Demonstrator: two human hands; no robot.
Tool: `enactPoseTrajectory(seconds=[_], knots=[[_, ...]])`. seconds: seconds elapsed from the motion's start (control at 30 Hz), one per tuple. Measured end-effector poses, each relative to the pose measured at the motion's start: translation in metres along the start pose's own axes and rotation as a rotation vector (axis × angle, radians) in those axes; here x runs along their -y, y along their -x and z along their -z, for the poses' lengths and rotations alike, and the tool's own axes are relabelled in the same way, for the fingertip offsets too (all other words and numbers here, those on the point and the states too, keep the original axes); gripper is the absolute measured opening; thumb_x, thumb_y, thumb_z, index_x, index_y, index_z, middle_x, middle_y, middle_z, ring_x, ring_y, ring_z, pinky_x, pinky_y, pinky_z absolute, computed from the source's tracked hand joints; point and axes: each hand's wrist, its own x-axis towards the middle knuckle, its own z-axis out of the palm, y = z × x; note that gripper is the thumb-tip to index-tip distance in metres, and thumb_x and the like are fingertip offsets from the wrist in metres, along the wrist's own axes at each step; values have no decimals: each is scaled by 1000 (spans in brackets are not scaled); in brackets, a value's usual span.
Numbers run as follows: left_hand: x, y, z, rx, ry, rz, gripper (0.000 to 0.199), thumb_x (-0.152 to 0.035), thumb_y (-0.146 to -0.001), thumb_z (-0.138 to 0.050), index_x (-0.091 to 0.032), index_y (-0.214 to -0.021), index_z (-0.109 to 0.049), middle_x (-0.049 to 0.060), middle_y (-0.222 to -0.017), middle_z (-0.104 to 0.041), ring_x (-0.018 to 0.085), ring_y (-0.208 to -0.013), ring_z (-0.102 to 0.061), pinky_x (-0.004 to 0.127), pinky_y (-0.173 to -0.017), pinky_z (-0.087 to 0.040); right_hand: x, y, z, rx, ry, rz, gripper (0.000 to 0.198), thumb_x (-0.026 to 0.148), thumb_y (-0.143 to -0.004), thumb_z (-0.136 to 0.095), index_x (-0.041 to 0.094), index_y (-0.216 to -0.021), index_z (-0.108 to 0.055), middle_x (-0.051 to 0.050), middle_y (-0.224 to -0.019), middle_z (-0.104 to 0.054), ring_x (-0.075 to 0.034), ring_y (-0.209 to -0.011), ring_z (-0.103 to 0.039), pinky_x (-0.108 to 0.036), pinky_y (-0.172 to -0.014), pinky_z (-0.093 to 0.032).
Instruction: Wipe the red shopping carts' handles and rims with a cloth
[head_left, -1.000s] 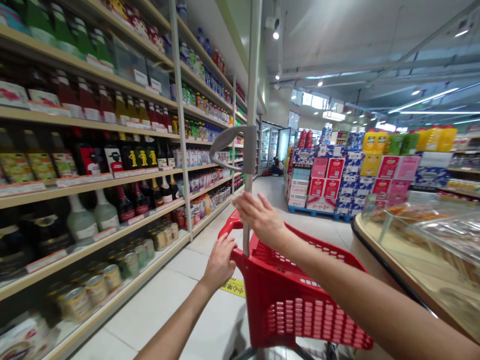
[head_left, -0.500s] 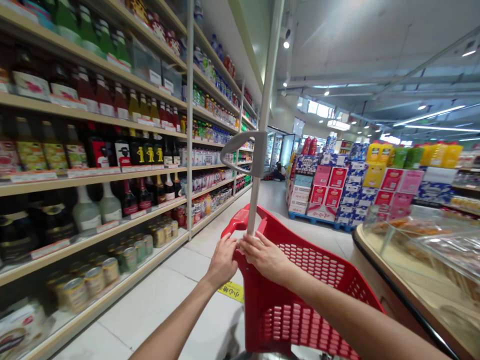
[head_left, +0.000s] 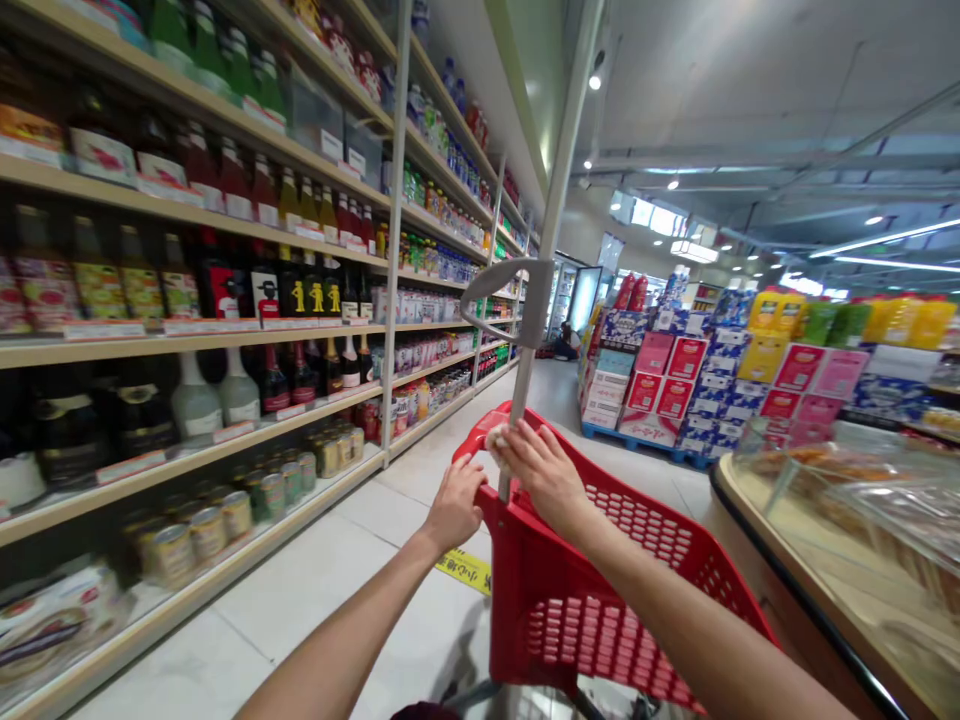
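Observation:
A red plastic shopping cart [head_left: 577, 630] with a perforated basket stands in front of me. My left hand [head_left: 455, 500] is closed over the near corner of its rim. A pale metal pole [head_left: 559, 190] rises from this corner, with a grey plastic loop [head_left: 534, 305] fixed partway up. My right hand [head_left: 546, 478] presses a crumpled white wipe [head_left: 496, 440] against the lower pole, its fingers bent round it. The palm side of the right hand is hidden.
Shelves [head_left: 315, 405] of bottles and cans line the left side. A glass-sided display counter [head_left: 757, 560] stands close on the right. Stacked drink boxes [head_left: 660, 390] are ahead. A person [head_left: 568, 342] is low down at the aisle's far end. A yellow floor sticker [head_left: 465, 570] lies beside the cart.
My right hand has moved up the pole, and the white wipe now shows under its fingers. The left hand stays at the cart's corner. The view has shifted slightly left.

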Motion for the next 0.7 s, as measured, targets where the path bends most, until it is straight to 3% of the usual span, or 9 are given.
enactPoseTrajectory(seconds=[0.13, 0.3, 0.4, 0.6, 0.7], knots=[[0, 0, 0, 13, 13, -5, 39, -3, -57, -44, -14, -93, -54, 10, -108, -55, 27, -118, -36, 50, -97, -33, 9, 10, -12, -34, -35, 4, 43, 16, -84, -41, 20, -126, -42, -4, -131, -43, -22, -125, -29, -39, -103, -24], [-1, 0, 3, 14, 39, 8, 38, -3, -57, -44, -14, -92, -54, 10, -109, -54, 27, -119, -34, 51, -98, -32, 84, 96, -57, -4, -131, -145, 37, 12, -83, -38, 17, -117, -52, -6, -122, -52, -21, -120, -37, -38, -96, -34], [-2, 0, 3, 21, 42, 7, 41, -2, -55, -43, -14, -92, -54, 11, -108, -54, 27, -119, -34, 50, -98, -32, 112, 122, -65, -47, -196, -148, 36, 8, -83, -34, 18, -107, -58, -3, -109, -61, -18, -117, -42, -32, -92, -39], [0, 0, 2, 37, 17, -14, 42, -2, -54, -43, -12, -93, -54, 12, -109, -54, 28, -118, -33, 49, -99, -31, 83, 97, -47, -107, -202, -360, 41, 7, -85, -31, 15, -122, -46, -10, -128, -46, -21, -128, -25, -44, -99, -32], [1, -1, 3, 48, 10, -16, 42, -2, -55, -43, -12, -93, -54, 11, -109, -54, 27, -118, -34, 49, -99, -32, 87, 112, -52, -101, -229, -239, 34, 10, -85, -36, 17, -114, -53, -8, -119, -55, -19, -126, -28, -40, -100, -32]])
